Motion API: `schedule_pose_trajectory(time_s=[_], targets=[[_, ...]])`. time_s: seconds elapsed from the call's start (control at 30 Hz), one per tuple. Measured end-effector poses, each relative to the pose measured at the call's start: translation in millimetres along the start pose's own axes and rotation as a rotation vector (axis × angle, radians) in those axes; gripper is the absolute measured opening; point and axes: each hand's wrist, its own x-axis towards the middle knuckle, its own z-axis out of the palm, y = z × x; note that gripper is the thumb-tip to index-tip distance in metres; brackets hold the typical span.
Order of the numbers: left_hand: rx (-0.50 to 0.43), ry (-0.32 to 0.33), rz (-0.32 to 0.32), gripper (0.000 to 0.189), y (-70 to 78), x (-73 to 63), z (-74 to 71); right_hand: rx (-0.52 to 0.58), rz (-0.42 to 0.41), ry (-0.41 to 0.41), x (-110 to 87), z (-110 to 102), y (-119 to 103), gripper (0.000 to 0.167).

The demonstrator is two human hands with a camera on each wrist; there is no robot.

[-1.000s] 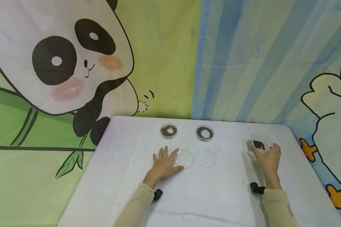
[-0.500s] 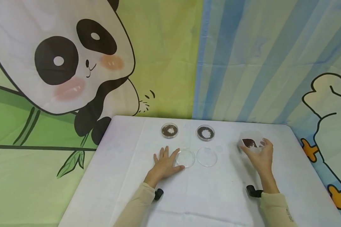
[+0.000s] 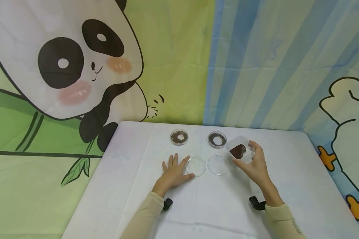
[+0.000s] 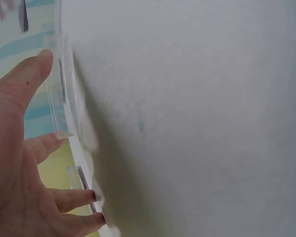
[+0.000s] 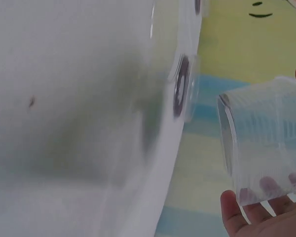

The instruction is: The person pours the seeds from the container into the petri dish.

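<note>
My right hand grips a clear plastic cup raised above the table. Dark brown, grainy stuff lies inside the cup, which tilts to the left. In the right wrist view the fingers wrap one side of it. Spread fairly straight on the table, my left hand touches a clear round dish with thumb and index finger. A second clear dish lies just right of it, below and left of the cup. Nothing shows in either dish.
Two round dishes stand behind, a left one and a right one, each holding dark brown stuff with a white patch on top. A white cloth covers the table. A printed curtain hangs behind its far edge.
My right hand has carried the cup left across the table, toward the dishes, and the cup is now tilted further. The left hand stays beside its dish.
</note>
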Motion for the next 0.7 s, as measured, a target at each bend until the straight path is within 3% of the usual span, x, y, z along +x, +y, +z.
schedule_pose_trajectory(time_s=[0.27, 0.7], targets=[[0.003, 0.005, 0.001, 0.084, 2.0, -1.1, -1.2, -0.091, -0.17, -0.095, -0.5, 18, -14, 0.103], [0.012, 0.009, -0.02, 0.084, 1.6, -1.6, 0.9, -0.3, -0.482, -0.172, -1.3, 45, -25, 0.104]])
